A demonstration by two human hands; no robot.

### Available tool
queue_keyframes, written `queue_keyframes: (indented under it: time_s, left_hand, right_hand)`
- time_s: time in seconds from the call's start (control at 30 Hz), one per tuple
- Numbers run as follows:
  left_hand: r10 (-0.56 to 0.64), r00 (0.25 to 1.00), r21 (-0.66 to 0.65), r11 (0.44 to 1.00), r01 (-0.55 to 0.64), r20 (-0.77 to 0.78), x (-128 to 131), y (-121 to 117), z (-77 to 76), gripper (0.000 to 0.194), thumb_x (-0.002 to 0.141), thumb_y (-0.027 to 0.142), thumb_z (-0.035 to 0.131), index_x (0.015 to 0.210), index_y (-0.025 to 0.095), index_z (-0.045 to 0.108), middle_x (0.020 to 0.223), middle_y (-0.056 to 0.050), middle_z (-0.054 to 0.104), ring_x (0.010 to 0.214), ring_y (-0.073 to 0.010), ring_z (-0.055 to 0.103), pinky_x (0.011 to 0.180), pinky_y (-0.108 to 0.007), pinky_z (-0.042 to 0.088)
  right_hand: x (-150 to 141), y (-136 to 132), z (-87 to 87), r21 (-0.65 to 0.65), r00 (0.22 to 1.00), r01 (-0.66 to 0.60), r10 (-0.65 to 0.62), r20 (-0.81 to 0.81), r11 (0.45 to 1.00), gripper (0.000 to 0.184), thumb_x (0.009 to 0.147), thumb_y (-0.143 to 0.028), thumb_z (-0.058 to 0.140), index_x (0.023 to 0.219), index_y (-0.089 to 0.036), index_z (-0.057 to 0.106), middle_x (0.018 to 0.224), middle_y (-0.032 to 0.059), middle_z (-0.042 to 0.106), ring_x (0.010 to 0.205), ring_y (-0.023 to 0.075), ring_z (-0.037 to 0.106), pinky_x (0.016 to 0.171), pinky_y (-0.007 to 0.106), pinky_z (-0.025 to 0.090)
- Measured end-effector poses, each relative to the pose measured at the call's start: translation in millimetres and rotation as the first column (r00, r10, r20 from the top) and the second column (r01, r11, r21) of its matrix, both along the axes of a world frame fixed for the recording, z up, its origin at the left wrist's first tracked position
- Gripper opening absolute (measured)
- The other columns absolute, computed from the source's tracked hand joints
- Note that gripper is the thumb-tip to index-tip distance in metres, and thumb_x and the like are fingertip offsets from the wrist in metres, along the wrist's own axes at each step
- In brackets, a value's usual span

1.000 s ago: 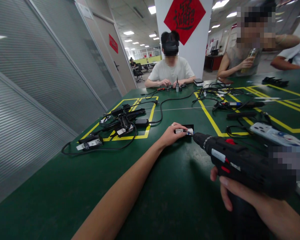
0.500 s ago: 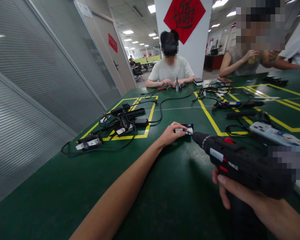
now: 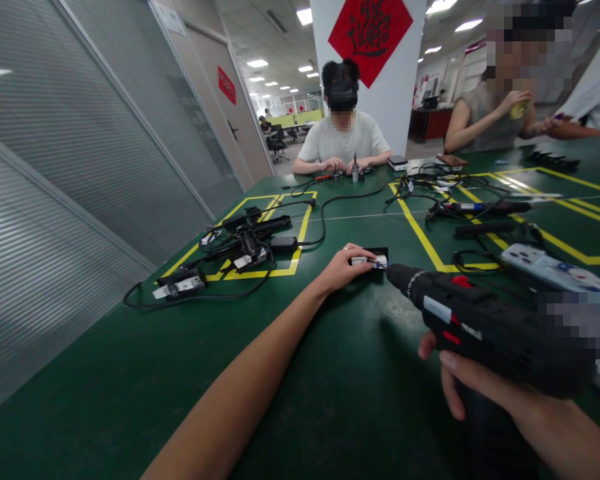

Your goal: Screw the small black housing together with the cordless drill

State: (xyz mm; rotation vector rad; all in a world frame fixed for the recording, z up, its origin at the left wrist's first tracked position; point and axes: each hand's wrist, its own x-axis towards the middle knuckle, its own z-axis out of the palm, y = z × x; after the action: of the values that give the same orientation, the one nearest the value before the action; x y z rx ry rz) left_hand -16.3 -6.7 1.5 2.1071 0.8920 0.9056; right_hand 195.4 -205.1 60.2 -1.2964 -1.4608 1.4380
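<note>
My left hand (image 3: 344,269) is closed on a small black housing (image 3: 383,253) with a white part inside, pressing it to the green table. The fingers cover its left half. My right hand (image 3: 495,383) grips a black cordless drill (image 3: 480,320) with red accents by the handle. The drill lies level, its chuck (image 3: 403,280) pointing left at the housing's right end. Whether the bit touches a screw there is too small to make out.
Left, black devices (image 3: 250,243) and cables lie around yellow tape. Right are a white power strip (image 3: 545,263), a pen-like tool (image 3: 480,208) and tangled cables (image 3: 440,180). Across the table sits a person (image 3: 343,137) in a headset; another person (image 3: 490,120) holds a bottle.
Both my hands keep nearly the same place; the drill shifts slightly left, then back right. The person at the right has brought one arm down and still holds the bottle.
</note>
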Motion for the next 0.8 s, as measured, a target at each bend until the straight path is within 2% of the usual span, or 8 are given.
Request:
queue_keyframes:
  time_s: [0.2, 0.27, 0.37, 0.5, 0.67, 0.8]
  left_hand:
    - [-0.002, 1.000, -0.005, 1.000, 0.002, -0.001, 1.0, 1.1, -1.0, 0.028, 0.079, 0.033, 0.061, 0.102, 0.019, 0.068, 0.104, -0.006, 0.055, 0.098, -0.0162, 0.052, 0.090, -0.030, 0.042]
    - [0.000, 1.000, -0.002, 1.000, 0.000, 0.000, 0.7, 1.3, -1.6, 0.028, 0.078, 0.033, 0.061, 0.102, 0.019, 0.068, 0.104, -0.006, 0.055, 0.098, -0.0161, 0.052, 0.090, -0.030, 0.042]
    - [-0.001, 1.000, 0.003, 1.000, 0.001, 0.000, 0.1, 1.3, -2.0, 0.028, 0.078, 0.032, 0.062, 0.102, 0.019, 0.068, 0.103, -0.006, 0.056, 0.098, -0.0162, 0.052, 0.091, -0.031, 0.041]
    - [-0.005, 1.000, 0.008, 1.000, 0.005, -0.005, 0.1, 1.4, -1.5, 0.028, 0.078, 0.031, 0.062, 0.102, 0.020, 0.068, 0.103, -0.006, 0.057, 0.099, -0.0165, 0.051, 0.092, -0.031, 0.041]
    - [-0.016, 1.000, 0.007, 1.000, 0.016, -0.002, 0.9, 2.1, -1.2, 0.027, 0.078, 0.030, 0.062, 0.101, 0.019, 0.068, 0.102, -0.006, 0.058, 0.099, -0.0162, 0.051, 0.092, -0.030, 0.041]
    - [-0.024, 1.000, 0.015, 1.000, 0.024, 0.010, 0.7, 2.9, -1.7, 0.028, 0.077, 0.031, 0.063, 0.101, 0.018, 0.068, 0.103, -0.007, 0.057, 0.098, -0.0160, 0.051, 0.091, -0.030, 0.041]
  right_hand:
    - [-2.2, -2.8, -0.2, 0.021, 0.992, 0.041, -0.038, -0.118, 0.999, 0.033, 0.081, -0.033, 0.061, 0.109, -0.026, 0.046, 0.084, -0.0009, 0.067, 0.038, 0.0097, 0.061, 0.041, 0.024, 0.050]
    - [-1.4, -2.3, -2.0, 0.031, 0.992, 0.026, -0.022, -0.126, 0.999, 0.028, 0.082, -0.033, 0.060, 0.106, -0.025, 0.048, 0.082, -0.0010, 0.068, 0.038, 0.0092, 0.062, 0.041, 0.024, 0.050]
    - [0.2, -1.2, -5.7, 0.046, 0.992, -0.001, 0.007, -0.124, 0.999, 0.016, 0.083, -0.031, 0.060, 0.096, -0.023, 0.053, 0.069, -0.0028, 0.068, 0.038, 0.0095, 0.062, 0.043, 0.022, 0.050]
    - [0.9, -0.9, -8.7, 0.033, 0.991, -0.004, 0.008, -0.132, 0.999, 0.018, 0.084, -0.031, 0.059, 0.099, -0.024, 0.054, 0.048, -0.0061, 0.064, 0.039, 0.0131, 0.063, 0.043, 0.023, 0.050]
    - [-0.4, -3.7, -6.9, -0.010, 0.992, 0.072, -0.073, -0.107, 0.997, 0.019, 0.081, -0.036, 0.060, 0.096, -0.025, 0.056, 0.053, -0.0057, 0.063, 0.037, 0.0152, 0.062, 0.042, 0.029, 0.050]
    - [-0.6, -4.3, -5.0, -0.010, 0.995, 0.058, -0.058, -0.084, 0.998, 0.022, 0.080, -0.040, 0.058, 0.098, -0.026, 0.058, 0.048, -0.0058, 0.061, 0.040, 0.0183, 0.063, 0.045, 0.032, 0.051]
